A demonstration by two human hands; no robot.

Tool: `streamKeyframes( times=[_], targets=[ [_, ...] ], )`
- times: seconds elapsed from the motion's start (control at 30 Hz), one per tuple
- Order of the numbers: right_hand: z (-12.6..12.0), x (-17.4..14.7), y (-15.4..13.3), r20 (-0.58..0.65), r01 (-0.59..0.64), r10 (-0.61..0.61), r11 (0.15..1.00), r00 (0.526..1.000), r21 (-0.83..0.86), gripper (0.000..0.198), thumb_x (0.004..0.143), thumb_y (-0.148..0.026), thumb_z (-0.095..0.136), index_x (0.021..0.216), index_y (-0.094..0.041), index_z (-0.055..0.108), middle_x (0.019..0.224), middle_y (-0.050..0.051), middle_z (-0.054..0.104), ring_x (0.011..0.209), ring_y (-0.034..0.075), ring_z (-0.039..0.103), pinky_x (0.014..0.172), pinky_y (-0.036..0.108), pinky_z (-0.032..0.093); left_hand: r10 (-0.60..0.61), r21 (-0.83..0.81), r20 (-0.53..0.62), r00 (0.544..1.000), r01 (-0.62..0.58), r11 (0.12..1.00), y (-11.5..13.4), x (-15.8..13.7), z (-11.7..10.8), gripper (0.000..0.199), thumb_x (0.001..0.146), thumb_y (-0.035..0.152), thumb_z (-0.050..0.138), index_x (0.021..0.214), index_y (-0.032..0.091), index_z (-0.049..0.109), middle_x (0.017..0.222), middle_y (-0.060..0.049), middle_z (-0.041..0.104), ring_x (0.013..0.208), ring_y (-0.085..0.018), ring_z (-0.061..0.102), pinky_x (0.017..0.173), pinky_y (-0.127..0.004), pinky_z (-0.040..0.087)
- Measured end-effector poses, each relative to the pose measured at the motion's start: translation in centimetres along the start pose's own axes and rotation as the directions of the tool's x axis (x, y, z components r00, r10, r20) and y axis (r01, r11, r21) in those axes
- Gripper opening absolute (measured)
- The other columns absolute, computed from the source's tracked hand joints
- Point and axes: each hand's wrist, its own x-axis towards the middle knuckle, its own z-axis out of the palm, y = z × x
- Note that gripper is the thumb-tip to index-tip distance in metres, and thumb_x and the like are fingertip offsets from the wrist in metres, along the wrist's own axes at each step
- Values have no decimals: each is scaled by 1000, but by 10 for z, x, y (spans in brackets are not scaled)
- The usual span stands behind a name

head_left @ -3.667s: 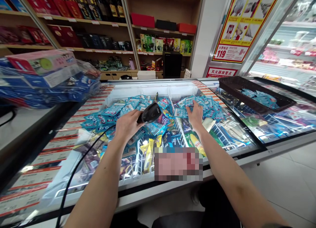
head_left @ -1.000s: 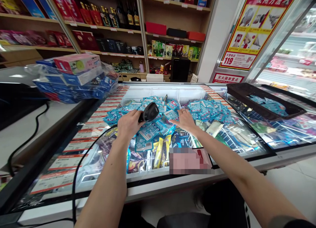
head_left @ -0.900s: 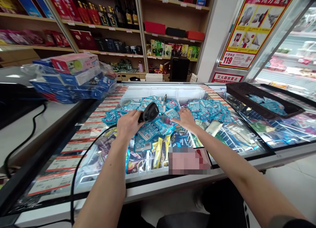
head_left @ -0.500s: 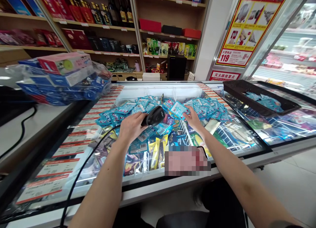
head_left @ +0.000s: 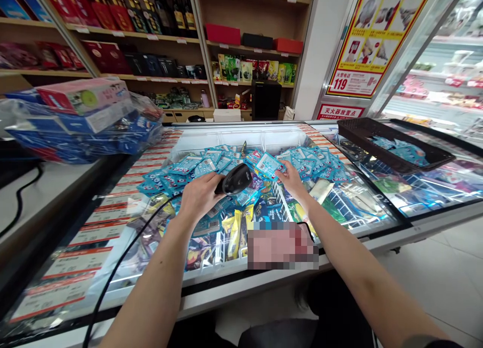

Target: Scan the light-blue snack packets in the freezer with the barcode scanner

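Head view shows the left hand (head_left: 200, 196) closed around a black scanner (head_left: 238, 179) – the right hand (head_left: 293, 181), apart from it, pinches a blue packet (head_left: 267, 165). This packet is near the scanner, over the freezer (head_left: 234, 291).

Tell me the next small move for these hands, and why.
Probably aim the black scanner at the blue packet: the left hand grips the scanner, while the right hand pinches the packet by its edge, close beside the scanner's head.

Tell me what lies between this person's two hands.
In the head view, from left hand to right hand: the black scanner that the left grips, then the blue packet that the right holds by its edge, with colourful wrapped goods beneath.
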Motion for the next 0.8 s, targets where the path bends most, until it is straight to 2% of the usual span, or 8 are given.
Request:
streamKeyframes(
  times=[0.57,0.63,0.73,0.8],
  targets=[
    [0,-7,-10,-35,23,-23,1000,999,10,50,84,-42,46,129,-21,40,86,2,63,65,16,62,59,32,55,15,28,-4,1000,-15,1000,1,0,3,35,80,40,54,111,23,56,101,-6,65,91,-23,61,66,-30,41],
    [-1,-10,-13,-68,44,-46,999,997,-30,50,86,-41,44,132,-22,38,83,2,61,65,17,61,60,32,54,9,28,-9,1000,-9,1000,-1,0,3,35,81,41,53,110,23,57,102,-7,65,91,-24,61,66,-31,42],
    [-6,-14,-17,-159,78,-108,980,981,-183,49,89,-41,39,134,-22,37,79,3,60,65,18,59,65,33,52,-12,27,-21,1000,13,1000,-4,-1,3,36,82,42,51,111,22,57,102,-7,65,92,-24,61,66,-31,42],
    [-11,-13,-17,-223,87,-158,951,962,-298,45,91,-40,35,131,-21,43,87,6,61,70,18,58,71,34,51,-33,31,-26,999,34,999,-6,-1,4,36,82,42,51,112,22,57,101,-7,65,93,-24,61,65,-30,41]
  ],
)
